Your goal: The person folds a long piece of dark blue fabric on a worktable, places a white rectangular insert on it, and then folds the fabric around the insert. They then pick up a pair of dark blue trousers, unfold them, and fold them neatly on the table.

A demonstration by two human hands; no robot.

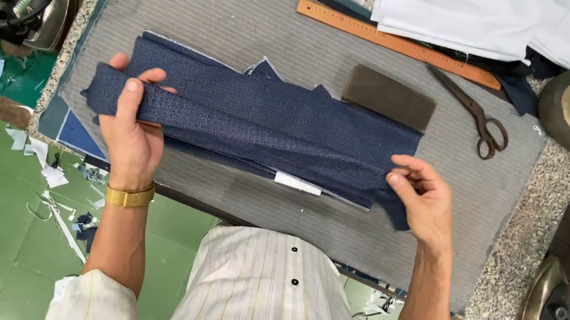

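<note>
Left hand [133, 134] clamped on one end of the folded navy strip [260, 126], thumb on top; right hand [425, 199] pinches the other end — strip stretched between them over more navy pieces. Risk: uneven pull could open the fold — scissors [473, 111] beyond right hand.

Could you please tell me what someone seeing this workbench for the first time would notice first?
First, the long folded strip of dark blue patterned fabric stretched across the middle of the grey striped pressing pad, pinched at its ends by the left hand and right hand. Behind it lie a dark rectangular block, rusty metal scissors and a long orange wooden ruler.
</note>
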